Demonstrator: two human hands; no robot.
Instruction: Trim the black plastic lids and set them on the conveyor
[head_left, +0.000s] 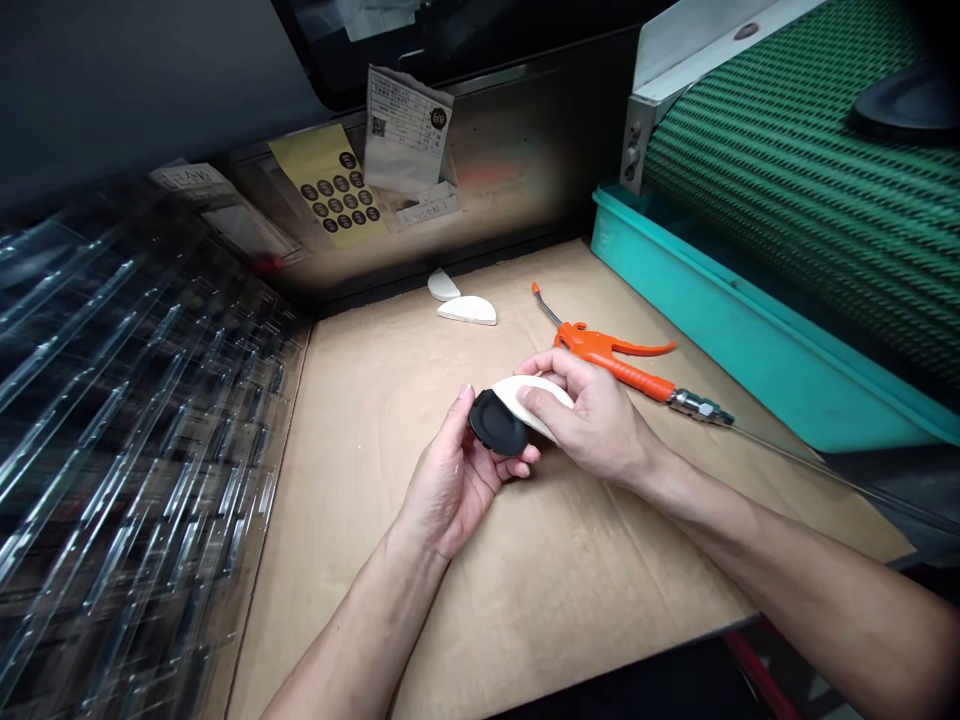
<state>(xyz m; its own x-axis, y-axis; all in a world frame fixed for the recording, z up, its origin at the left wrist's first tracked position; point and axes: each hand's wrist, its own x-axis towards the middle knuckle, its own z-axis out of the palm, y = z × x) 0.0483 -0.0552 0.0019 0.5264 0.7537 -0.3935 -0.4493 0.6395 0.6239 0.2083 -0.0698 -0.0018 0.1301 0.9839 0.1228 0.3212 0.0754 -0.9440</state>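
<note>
A round black plastic part (498, 424) with a raised rim rests in the fingers of my left hand (459, 480), thumb on its left edge. My right hand (600, 415) pinches a white half-round pad (534, 396) between thumb and fingers. The pad lies against the upper right side of the black part and covers some of it. Further back on the cardboard sheet (360, 420) lie a white half-round pad (468, 311) and a smaller white piece (442, 286). Just beyond my right hand lies an orange air blow gun (600, 350).
Stacked clear plastic trays (135, 420) fill the left side. At the right, a teal bin (720, 320) stands below a green conveyor belt (795, 150) carrying a dark object (907, 100). A yellow sticker sheet (326, 180) and a labelled bag (407, 130) hang on the back panel.
</note>
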